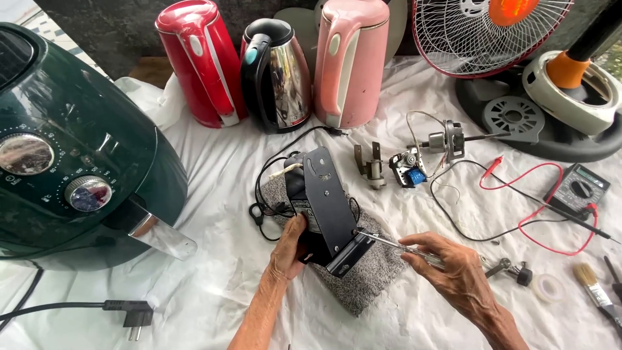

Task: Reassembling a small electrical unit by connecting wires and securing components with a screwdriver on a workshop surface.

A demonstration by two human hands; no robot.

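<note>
A black metal bracket (327, 201) with its motor part stands tilted on a grey cloth pad (363, 275) mid-desk. The left hand (289, 249) clasps its lower edge; the right hand (453, 269) pinches a screwdriver (389, 243), tip touching the bracket. Behind stand three kettles: red (201, 61), black-and-steel (278, 74), pink (350, 61). A dark green air fryer (71, 149) sits left, a multimeter (576, 188) right.

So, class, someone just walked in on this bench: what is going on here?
A person is working on a black metal bracket part resting on a grey cloth. The left hand steadies it from below, while the right hand holds a screwdriver with its tip at the bracket's lower edge. Three kettles, a green air fryer, a small motor and a multimeter lie around.
</note>
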